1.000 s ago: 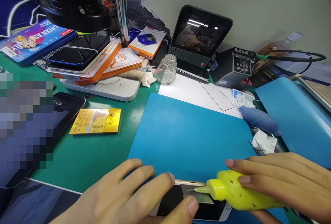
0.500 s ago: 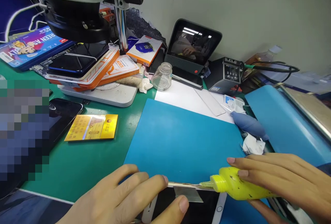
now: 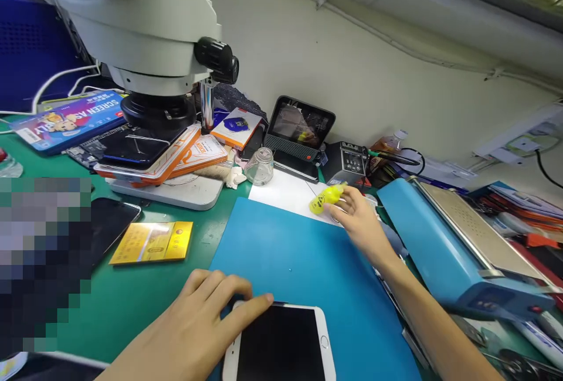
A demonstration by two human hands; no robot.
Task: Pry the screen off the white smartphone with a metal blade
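Note:
A white-framed smartphone (image 3: 281, 343) with a dark screen lies face up on the blue mat (image 3: 281, 252). My left hand (image 3: 200, 310) rests at the phone's upper left corner, fingers bent over it and one digit stretched along the top edge; its grip is partly hidden. My right hand (image 3: 354, 214) is reached out to the far edge of the mat. Its fingers are closed around a small yellow squeeze bottle (image 3: 323, 199), tilted, nozzle end up and right, over the white sheet (image 3: 281, 193). I cannot tell whether the bottle touches the sheet.
A microscope (image 3: 145, 35) stands at the left over stacked phones and boxes. A gold card (image 3: 152, 243) lies left of the mat. Behind are a glass jar (image 3: 260, 167), a smart display (image 3: 301, 129) and a black device box (image 3: 345, 161). A blue machine (image 3: 453, 246) flanks the right side.
My right hand has carried the yellow bottle from the phone's edge to the far white sheet. The phone, raised at its far edge before, now lies flatter. The camera view has tilted up.

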